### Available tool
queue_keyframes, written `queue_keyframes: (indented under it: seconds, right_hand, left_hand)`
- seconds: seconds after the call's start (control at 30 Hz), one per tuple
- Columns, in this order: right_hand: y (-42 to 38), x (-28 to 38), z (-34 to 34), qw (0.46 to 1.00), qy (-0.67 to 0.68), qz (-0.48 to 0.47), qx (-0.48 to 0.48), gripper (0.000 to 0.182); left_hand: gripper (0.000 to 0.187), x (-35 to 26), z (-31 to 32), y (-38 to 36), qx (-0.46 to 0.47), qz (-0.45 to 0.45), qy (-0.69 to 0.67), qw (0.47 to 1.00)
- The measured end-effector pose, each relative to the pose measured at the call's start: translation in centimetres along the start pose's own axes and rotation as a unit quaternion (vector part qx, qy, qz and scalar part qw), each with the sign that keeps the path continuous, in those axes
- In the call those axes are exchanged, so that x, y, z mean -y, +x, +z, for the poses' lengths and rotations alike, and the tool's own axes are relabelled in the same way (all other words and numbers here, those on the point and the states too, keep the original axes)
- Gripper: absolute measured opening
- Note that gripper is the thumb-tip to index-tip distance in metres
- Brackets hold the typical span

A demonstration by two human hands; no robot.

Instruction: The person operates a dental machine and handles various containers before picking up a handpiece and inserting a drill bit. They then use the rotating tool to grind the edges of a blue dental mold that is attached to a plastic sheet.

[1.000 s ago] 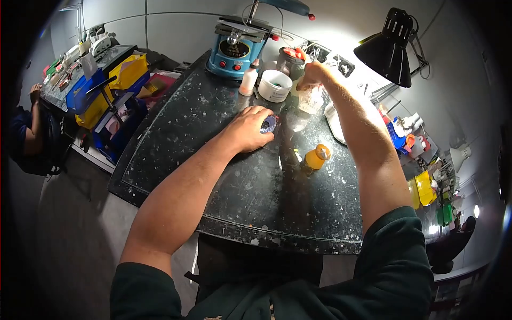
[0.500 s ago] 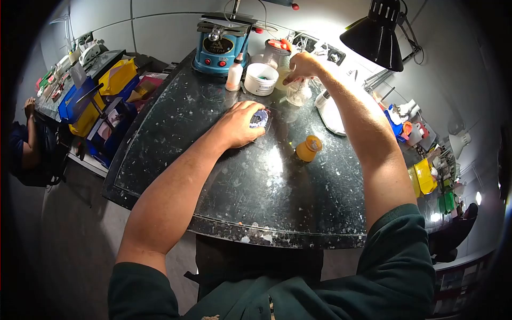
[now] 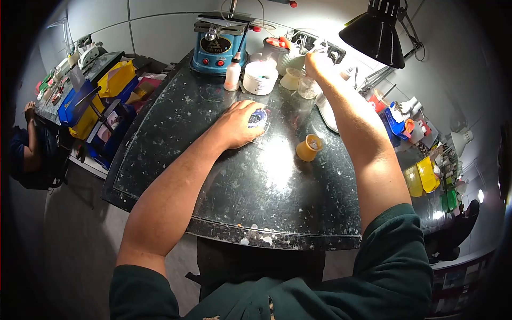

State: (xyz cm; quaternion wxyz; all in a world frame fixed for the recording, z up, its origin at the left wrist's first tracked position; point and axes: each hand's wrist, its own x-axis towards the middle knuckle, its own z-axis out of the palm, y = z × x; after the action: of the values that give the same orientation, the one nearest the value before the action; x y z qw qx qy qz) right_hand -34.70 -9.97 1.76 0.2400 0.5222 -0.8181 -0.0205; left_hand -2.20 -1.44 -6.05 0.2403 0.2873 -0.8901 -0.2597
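My left hand [image 3: 236,126] rests on the dark bench, its fingers curled around the side of a round, purple-blue patterned piece [image 3: 257,118] with a clear edge. Part of that piece is hidden under the palm. At the back of the bench, my right hand [image 3: 318,65] reaches past a clear jar [image 3: 308,87] and a small cream-coloured cup [image 3: 290,79]. Glare and the hand itself hide its fingertips, so I cannot make out anything in them. A yellow waisted pot [image 3: 309,148] with pale contents stands upright between my forearms.
A blue machine [image 3: 217,53] stands at the back left, beside a dropper bottle [image 3: 232,74] and a white tub [image 3: 260,80]. A black lamp [image 3: 375,38] hangs over the back right. Yellow bins [image 3: 116,77] and another person's arm [image 3: 32,130] are at far left.
My right hand has moved up and back from the clear jar and cream cup, which now show more fully. My left hand stays on the round piece.
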Motion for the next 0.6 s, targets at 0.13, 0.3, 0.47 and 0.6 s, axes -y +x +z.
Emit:
queue_keyframes:
  seconds: [0.13, 0.3, 0.47, 0.6]
  right_hand:
    - [-0.1, 0.4, -1.3, 0.997, 0.062, -0.008, 0.035, 0.028]
    - [1.0, 0.5, -0.2, 0.996, 0.089, -0.016, 0.016, 0.027]
    - [1.1, 1.6, 1.6, 0.992, 0.121, -0.026, -0.037, 0.022]
    - [-1.8, 3.1, -0.3, 0.994, 0.070, -0.027, -0.077, 0.029]
  left_hand:
    - [0.055, 0.5, 0.3, 0.2, -0.005, 0.007, -0.001, 1.000]
    - [0.055, 0.4, 0.1, 0.2, 0.001, 0.006, -0.007, 1.000]
    - [0.057, 0.8, 0.5, 0.3, -0.015, 0.021, -0.009, 1.000]
    - [0.058, 0.5, 0.2, 0.2, -0.005, 0.005, 0.000, 1.000]
